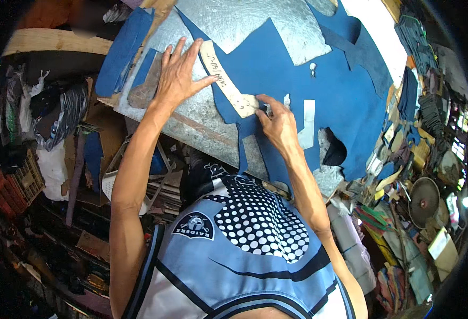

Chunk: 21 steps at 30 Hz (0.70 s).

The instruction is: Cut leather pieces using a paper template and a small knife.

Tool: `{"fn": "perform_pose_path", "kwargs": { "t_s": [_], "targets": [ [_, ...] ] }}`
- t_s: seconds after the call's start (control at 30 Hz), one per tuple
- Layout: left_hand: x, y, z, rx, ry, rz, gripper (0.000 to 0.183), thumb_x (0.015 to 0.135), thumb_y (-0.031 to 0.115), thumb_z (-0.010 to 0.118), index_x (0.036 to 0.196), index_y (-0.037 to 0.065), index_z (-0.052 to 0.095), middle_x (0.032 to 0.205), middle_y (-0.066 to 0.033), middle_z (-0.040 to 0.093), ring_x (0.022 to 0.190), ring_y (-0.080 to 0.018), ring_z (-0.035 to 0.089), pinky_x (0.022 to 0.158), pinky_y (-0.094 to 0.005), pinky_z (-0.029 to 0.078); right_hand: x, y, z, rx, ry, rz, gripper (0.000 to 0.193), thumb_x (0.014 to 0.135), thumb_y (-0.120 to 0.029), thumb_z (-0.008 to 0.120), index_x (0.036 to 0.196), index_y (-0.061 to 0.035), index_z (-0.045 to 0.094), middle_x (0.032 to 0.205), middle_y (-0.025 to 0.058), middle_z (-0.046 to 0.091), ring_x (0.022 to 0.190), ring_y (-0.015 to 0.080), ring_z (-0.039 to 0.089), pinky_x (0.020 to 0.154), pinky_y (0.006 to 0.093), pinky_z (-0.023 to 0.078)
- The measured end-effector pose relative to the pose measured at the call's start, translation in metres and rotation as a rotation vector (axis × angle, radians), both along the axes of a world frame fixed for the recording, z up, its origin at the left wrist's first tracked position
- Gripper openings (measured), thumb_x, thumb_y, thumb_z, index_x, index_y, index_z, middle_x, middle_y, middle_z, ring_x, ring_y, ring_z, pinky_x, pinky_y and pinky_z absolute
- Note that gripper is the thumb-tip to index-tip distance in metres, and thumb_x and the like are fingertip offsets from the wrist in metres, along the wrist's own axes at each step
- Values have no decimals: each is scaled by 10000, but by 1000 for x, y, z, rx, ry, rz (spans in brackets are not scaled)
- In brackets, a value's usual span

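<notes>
A blue sheet of leather or similar material (pixel 266 58), with jagged cut edges and holes, lies on a metal-topped table (pixel 202 125). On its left part rests a cream L-shaped pattern piece (pixel 220 74) with handwriting on it. My left hand (pixel 178 77) lies with fingers spread beside the pattern's upper end, its thumb reaching toward the long edge. At the pattern's lower right end, my right hand (pixel 279 125) is closed in a pinch. Whatever it grips is too small and hidden to name. A pale angled strip (pixel 308 125) lies to its right.
Blue offcuts (pixel 125 50) lie at the table's left end, and another blue piece (pixel 345 32) overlaps the sheet at the far right. Below left are a red crate (pixel 8 194) and plastic bags (pixel 64 114). A round fan (pixel 424 202) and heaped scraps crowd the right.
</notes>
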<state>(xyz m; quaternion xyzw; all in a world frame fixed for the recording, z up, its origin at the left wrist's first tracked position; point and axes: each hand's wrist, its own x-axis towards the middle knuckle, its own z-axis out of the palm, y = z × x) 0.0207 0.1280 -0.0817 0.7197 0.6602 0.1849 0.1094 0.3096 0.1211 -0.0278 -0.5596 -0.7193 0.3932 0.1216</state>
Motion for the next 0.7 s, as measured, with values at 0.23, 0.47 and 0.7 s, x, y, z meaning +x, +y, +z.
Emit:
{"fn": "perform_pose_path", "kwargs": {
  "t_s": [0.23,0.47,0.7],
  "targets": [
    [0,1,-5,22,-21,-9,982,760,583,763,1526,132,345,1530,-127,420,1475,-344,265,1221,-536,149,0,2,1,-39,-33,7,331,866,-130,688,1196,-128,666,941,165,670,823,333,659,748,435,523],
    [-3,-3,0,40,6,-4,996,760,582,764,1528,116,333,1535,-115,422,1473,-340,279,1222,-528,154,-1,-1,4,-51,2,18,321,874,-137,685,1195,-141,663,925,161,667,815,341,655,744,447,518],
    [2,-1,-1,-10,-51,17,1075,718,602,789,1535,99,305,1528,-106,430,1482,-320,259,1223,-538,146,2,0,-2,0,3,26,327,875,-122,697,1199,-123,663,958,161,678,796,327,665,724,424,524]
  ]
}}
